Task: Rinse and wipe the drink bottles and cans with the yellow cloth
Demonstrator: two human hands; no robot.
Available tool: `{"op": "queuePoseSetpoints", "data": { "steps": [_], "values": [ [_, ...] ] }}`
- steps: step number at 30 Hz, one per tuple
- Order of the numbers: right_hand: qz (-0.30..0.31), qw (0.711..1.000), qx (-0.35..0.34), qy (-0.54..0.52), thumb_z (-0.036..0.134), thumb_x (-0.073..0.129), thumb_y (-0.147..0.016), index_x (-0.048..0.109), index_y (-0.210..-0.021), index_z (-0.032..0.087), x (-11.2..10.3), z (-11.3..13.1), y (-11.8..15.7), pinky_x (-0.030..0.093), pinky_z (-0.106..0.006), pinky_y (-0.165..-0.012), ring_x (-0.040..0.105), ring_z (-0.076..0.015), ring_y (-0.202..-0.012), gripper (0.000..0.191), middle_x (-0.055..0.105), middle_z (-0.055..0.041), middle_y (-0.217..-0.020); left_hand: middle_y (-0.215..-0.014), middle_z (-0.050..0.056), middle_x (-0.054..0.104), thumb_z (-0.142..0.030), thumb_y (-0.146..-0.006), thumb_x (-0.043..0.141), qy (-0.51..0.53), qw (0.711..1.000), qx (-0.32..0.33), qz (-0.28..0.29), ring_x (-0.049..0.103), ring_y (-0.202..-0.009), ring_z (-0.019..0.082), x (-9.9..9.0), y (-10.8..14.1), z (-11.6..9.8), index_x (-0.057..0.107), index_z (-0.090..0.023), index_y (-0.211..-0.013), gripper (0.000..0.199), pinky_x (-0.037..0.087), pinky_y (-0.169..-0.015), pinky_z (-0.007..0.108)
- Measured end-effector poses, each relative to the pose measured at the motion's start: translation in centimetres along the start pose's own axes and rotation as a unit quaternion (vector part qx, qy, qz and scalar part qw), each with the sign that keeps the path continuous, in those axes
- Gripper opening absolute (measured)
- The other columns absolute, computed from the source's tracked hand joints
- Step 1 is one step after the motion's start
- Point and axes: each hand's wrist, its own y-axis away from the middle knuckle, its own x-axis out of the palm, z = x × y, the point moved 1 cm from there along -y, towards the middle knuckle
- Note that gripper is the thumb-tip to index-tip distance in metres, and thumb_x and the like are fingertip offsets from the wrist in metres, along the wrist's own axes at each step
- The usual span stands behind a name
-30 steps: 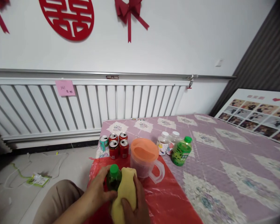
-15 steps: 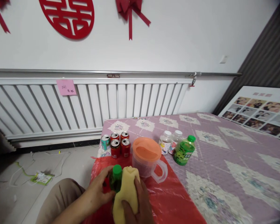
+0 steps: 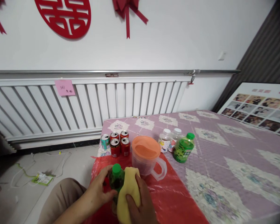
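**Left hand holds the green-capped bottle, right hand holds a yellow cloth beside it**

Near the left edge of the purple patterned surface, a red plastic sheet is spread, and both hands work above its near part. The left hand has its fingers curved around the left side of a dark bottle with green cap, and the thumb lies across the front. This bottle is upright; whether its base touches the sheet, I cannot tell, because the hands and the cloth hide it. The right hand grips a yellow cloth between thumb and fingers, and the cloth is against the right side of the bottle.

Just beyond the hands, near the far edge of the sheet, stands a clear pitcher with an orange lid, its handle to the right. Past this same edge, close to the left edge of the surface, four red cans and one teal can stand together, upright. To the right of the pitcher, beyond the right edge of the sheet, there are two white-capped bottles and a green-labelled bottle. Behind the far edge of the surface, a white radiator runs along the wall.
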Motion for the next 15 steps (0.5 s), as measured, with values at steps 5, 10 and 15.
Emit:
{"op": "queuePoseSetpoints", "data": {
  "steps": [5,10,15],
  "values": [
    [-0.016,0.997,-0.080,0.008,0.027,0.060,-0.080,0.049,-0.136,0.024,1.0,1.1,0.8,0.038,-0.051,-0.108,0.038,-0.0349,-0.136,0.058,0.042,-0.0096,-0.147,-0.113,0.006,0.065,-0.016,-0.069,0.066,-0.006,1.000,0.011,-0.005,0.062,-0.099,0.022,-0.3,0.0,-1.4,0.046,-0.022,-0.127,0.062,0.050,-0.078,0.030],
    [0.024,0.999,0.022,0.001,0.026,0.053,-0.086,0.041,-0.141,0.018,0.4,-0.1,-0.2,0.041,-0.044,-0.107,0.046,-0.0279,-0.131,0.057,0.046,-0.0125,-0.145,-0.118,0.007,0.063,-0.013,-0.065,0.066,0.002,1.000,0.000,-0.025,0.061,-0.104,0.024,-0.1,0.2,-1.4,0.044,-0.023,-0.129,0.069,0.050,-0.084,0.034],
    [0.042,0.998,0.043,0.001,0.027,0.055,-0.085,0.042,-0.140,0.018,0.1,-0.4,-0.3,0.041,-0.043,-0.107,0.047,-0.0262,-0.130,0.058,0.049,-0.0120,-0.142,-0.125,0.010,0.059,-0.015,-0.061,0.071,0.051,0.994,-0.040,-0.083,0.058,-0.113,0.028,1.9,0.6,-0.6,0.038,-0.020,-0.130,0.077,0.046,-0.099,0.043]
  ]
}}
